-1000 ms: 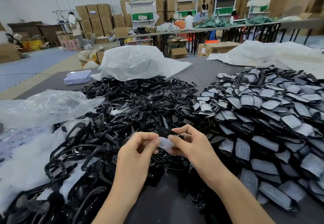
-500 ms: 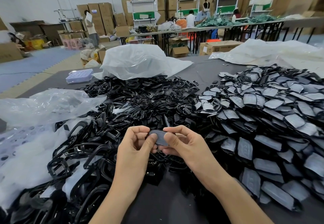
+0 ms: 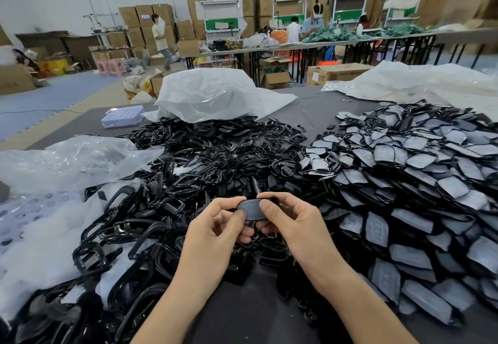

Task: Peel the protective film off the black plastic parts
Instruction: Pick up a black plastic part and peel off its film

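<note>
One small black plastic part [image 3: 250,209] sits between both hands above the table's near middle. My left hand [image 3: 215,228] pinches its left end with thumb and forefinger. My right hand [image 3: 291,222] grips its right end, thumb on top. I cannot tell whether film covers its face. A big heap of black parts with grey film [image 3: 409,182] fills the right side. A tangle of glossy black ring-shaped parts [image 3: 188,166] spreads across the middle and left.
Clear plastic bags lie at the left [image 3: 62,163], behind the heap [image 3: 213,98] and at the far right [image 3: 420,79]. A lilac tray [image 3: 122,116] sits far left on the dark table [image 3: 250,314]. People work at long tables behind.
The pale film piece seen between my fingers a second ago is gone from view. Both hands have drawn slightly closer and now hold a dark part flat between them.
</note>
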A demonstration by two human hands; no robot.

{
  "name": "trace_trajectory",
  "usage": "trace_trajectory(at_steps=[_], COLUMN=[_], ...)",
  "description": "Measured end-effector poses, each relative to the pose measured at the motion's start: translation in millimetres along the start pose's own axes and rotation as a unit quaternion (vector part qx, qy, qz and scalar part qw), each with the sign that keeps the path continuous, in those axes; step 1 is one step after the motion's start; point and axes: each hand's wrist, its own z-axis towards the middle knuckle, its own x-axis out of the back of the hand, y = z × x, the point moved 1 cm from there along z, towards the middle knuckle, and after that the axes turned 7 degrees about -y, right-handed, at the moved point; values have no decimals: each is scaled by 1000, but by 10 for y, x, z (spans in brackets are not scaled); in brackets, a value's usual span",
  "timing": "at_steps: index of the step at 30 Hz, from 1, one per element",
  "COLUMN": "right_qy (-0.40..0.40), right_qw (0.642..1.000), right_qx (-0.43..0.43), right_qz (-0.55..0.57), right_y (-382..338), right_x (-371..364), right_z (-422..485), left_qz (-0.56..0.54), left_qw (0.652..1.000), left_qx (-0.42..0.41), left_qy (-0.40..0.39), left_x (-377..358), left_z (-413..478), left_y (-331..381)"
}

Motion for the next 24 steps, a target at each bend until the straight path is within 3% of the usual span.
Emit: trace_trajectory(at_steps=[12, 16, 19, 24], right_qy=[-52, -59, -62, 13], right_qw=[996, 995, 996, 999], right_qx=[-61, -72, -67, -38], right_qz=[50, 27, 3, 8], right_y=[36, 50, 22, -55], right_x=[10, 46, 32, 21], right_z=[44, 51, 32, 24], left_qz=[8, 93, 191, 387], left_qw=[1000, 994, 975, 900], left_qx=[-4, -35, -100, -195], left_qy=[-17, -40, -52, -47], left_x=[-86, -90, -83, -45], left_z=[-46, -66, -87, -144], left_y=[29, 43, 70, 111])
